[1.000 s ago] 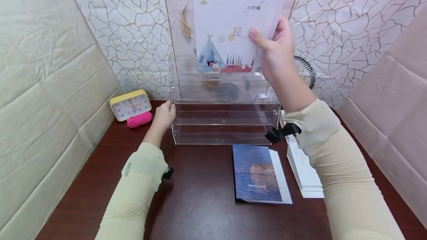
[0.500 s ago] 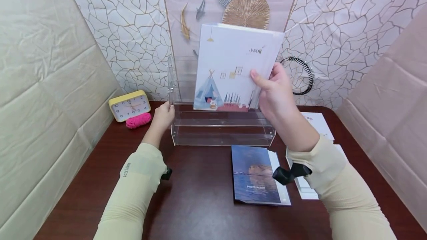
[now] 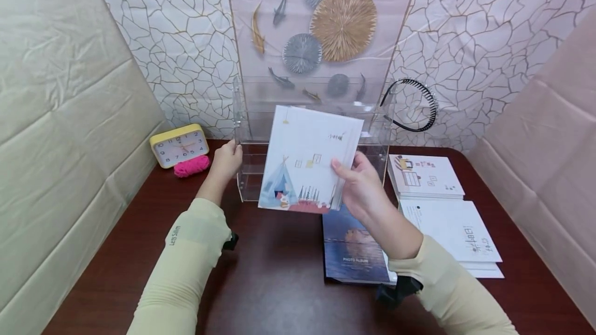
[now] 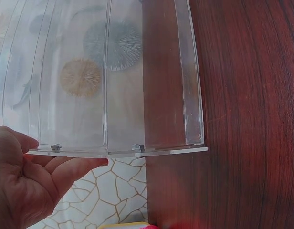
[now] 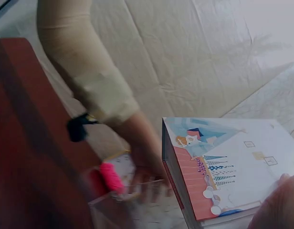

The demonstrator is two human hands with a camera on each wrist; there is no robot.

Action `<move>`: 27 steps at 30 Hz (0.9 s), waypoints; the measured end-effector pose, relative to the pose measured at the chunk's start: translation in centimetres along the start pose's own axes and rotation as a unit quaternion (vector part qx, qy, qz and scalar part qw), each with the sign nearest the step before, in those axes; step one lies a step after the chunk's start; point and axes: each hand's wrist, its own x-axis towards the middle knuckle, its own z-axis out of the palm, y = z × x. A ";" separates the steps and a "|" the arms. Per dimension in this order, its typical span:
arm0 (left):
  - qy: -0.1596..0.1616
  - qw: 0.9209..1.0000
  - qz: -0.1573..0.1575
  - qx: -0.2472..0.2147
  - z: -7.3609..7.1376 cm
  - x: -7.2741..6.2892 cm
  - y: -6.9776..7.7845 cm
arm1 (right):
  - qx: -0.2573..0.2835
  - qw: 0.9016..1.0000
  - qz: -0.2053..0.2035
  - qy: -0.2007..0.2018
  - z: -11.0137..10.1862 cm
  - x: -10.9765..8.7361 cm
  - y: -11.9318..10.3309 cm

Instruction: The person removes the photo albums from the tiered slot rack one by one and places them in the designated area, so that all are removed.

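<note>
My right hand [image 3: 365, 185] holds a white album [image 3: 307, 133] with a blue tent drawing on its cover, thumb on the front and fingers behind. The album is in the air over the table, slightly tilted. In the right wrist view the album's [image 5: 233, 162] thick spine side shows, with part of the hand [image 5: 280, 205] at the corner. My left hand [image 3: 226, 162] grips the left side panel of a clear acrylic rack [image 3: 251, 177]. The left wrist view shows thumb and fingers on opposite faces of that panel [image 4: 123, 154]. Below the raised album lies a blue photo album [image 3: 356, 252], partly covered.
White albums [image 3: 426, 177] and booklets [image 3: 449, 231] lie at the right on the dark wooden table [image 3: 274, 283]. A yellow clock [image 3: 179, 143] and a pink yarn bundle [image 3: 191, 166] stand at the left. A black toothed hoop [image 3: 430, 107] is behind the rack's right end.
My right hand has brought the tent-drawing album down and nearer from high in front of the rack, tilting it. The left hand keeps its place on the rack.
</note>
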 end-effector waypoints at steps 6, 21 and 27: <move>0.005 1.000 -0.001 0.005 -0.1 0.2 -0.2 | -0.011 0.998 0.068 0.010 -0.7 -0.6 3.5; -0.015 1.000 -0.009 0.004 -0.3 0.1 0.3 | -0.088 0.983 0.158 0.029 -2.8 -2.7 10.4; -0.014 1.000 -0.014 0.003 -0.3 -0.2 0.5 | -0.111 0.977 0.179 0.036 -3.1 -3.1 12.0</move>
